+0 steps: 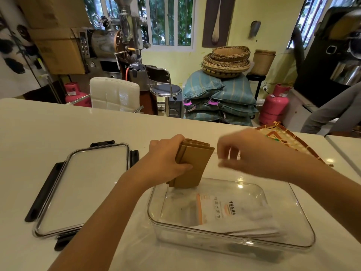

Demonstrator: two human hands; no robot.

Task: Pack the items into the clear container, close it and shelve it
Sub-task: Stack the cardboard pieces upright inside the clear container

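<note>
A clear plastic container stands open on the white counter in front of me, with white packets lying flat inside it. My left hand grips a stack of brown paper bags, held upright over the container's far left corner. My right hand hovers just right of the stack, blurred, fingers loosely curled and holding nothing. The container's lid, clear with black clips, lies flat on the counter to the left.
A woven mat lies at the counter's far right edge. Beyond the counter are a white chair, a stool, stacked sacks with baskets and pink gas cylinders. Another person's sleeve shows at the right.
</note>
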